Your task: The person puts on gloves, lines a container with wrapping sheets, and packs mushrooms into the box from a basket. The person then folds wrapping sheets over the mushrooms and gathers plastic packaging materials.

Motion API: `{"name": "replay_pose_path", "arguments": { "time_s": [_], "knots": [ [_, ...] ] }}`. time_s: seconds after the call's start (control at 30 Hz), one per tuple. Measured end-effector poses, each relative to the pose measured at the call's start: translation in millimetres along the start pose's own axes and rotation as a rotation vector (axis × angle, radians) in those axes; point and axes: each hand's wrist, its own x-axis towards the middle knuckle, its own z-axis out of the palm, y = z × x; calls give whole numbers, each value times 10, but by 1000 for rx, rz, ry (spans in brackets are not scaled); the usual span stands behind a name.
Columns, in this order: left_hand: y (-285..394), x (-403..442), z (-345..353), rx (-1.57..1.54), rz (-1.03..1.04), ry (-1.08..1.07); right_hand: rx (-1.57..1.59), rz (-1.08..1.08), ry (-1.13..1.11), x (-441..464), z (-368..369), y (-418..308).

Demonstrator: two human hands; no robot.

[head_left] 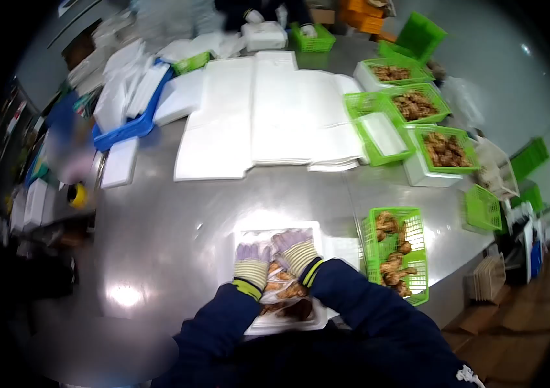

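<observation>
A white foam box (319,310) lies before me on the metal table. Inside it are brown pieces that look like mushrooms (281,288), partly covered by thin white wrapping. My left hand (252,264) and my right hand (294,251), in purple-and-cream striped gloves, rest side by side over the contents. Both sets of fingers point away from me and look stretched out and laid flat; the image is slightly blurred there. Just right of the box stands a green basket (424,275) holding several brown mushrooms (394,265).
Stacked white sheets (278,123) cover the table's far half. Green baskets of mushrooms (444,150) line the right side. A blue crate (123,137) with white foam pieces stands at left. Across the table a person in dark sleeves works beside a white box (265,37).
</observation>
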Motion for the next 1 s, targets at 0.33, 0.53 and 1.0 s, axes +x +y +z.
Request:
{"name": "replay_pose_path", "arguments": {
  "time_s": [0.33, 0.53, 1.0],
  "knots": [
    [218, 135, -355, 6, -76, -257, 24, -99, 174, -126, 108, 80],
    [257, 274, -98, -228, -146, -249, -1, -141, 207, -94, 200, 150],
    [126, 139, -78, -454, -110, -45, -87, -193, 165, -175, -7, 150]
  ]
}}
